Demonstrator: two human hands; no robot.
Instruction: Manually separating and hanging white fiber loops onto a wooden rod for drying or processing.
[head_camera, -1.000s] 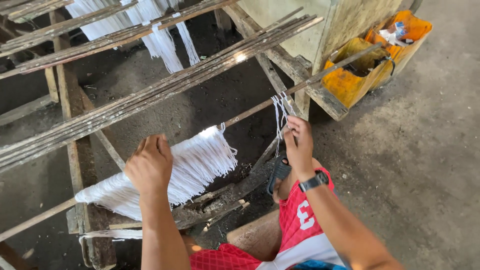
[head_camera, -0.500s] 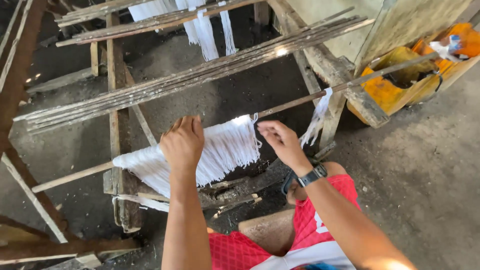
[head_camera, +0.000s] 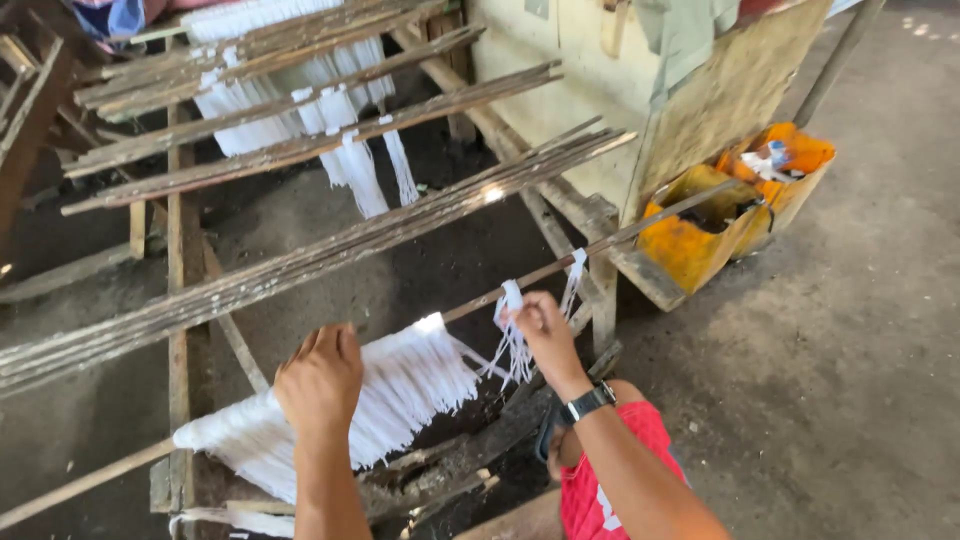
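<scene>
White noodle-like strands (head_camera: 400, 390) hang in a dense curtain over a long thin stick (head_camera: 620, 238) that runs from lower left to upper right. My left hand (head_camera: 320, 380) rests on top of the curtain, fingers curled over the stick. My right hand (head_camera: 535, 322), with a dark wristwatch, pinches a small bunch of strands (head_camera: 512, 345) on the stick, a little to the right of the main curtain. A further small bunch (head_camera: 575, 275) hangs higher up the stick.
Bundles of bare sticks (head_camera: 330, 245) lie across a wooden rack; more white strands (head_camera: 350, 165) hang from sticks at the back. A yellow-orange container (head_camera: 690, 245) stands on the concrete floor at right, beside a pale wall. Red shorts cover my knee (head_camera: 610, 490).
The view has shifted so the rack sits further right. My right hand has closed on a small bunch of strands right of the curtain; my left hand stays on the stick.
</scene>
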